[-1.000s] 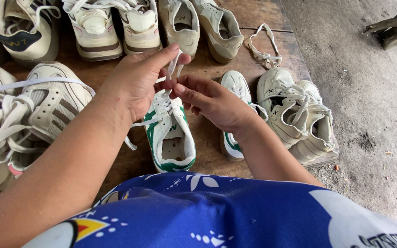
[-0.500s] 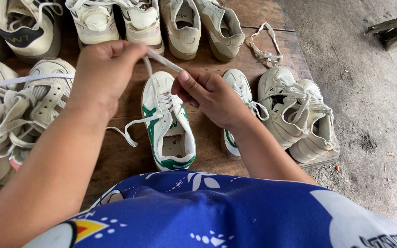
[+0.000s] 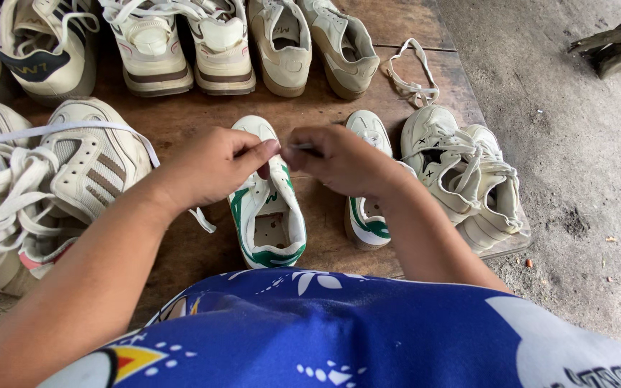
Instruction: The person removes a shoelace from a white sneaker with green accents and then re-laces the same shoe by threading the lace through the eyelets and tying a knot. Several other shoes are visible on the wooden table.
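Two hands meet above a white-and-green sneaker lying on our wooden platform, its mate just beside it and rows of pale shoes around. Our left hand pinches thumb against forefinger on the shoe's lace, while our right hand is curled shut, nipping the lace end; both forearms angle inward from our blue shirt.

A dark brown wooden worktop of worn planks fills the left and middle. Right of the worktop lies a bare grey concrete floor, dusty and flecked with small debris, under soft daylight. At the floor's far right corner, beyond the worktop, rests a rough piece of weathered wood.
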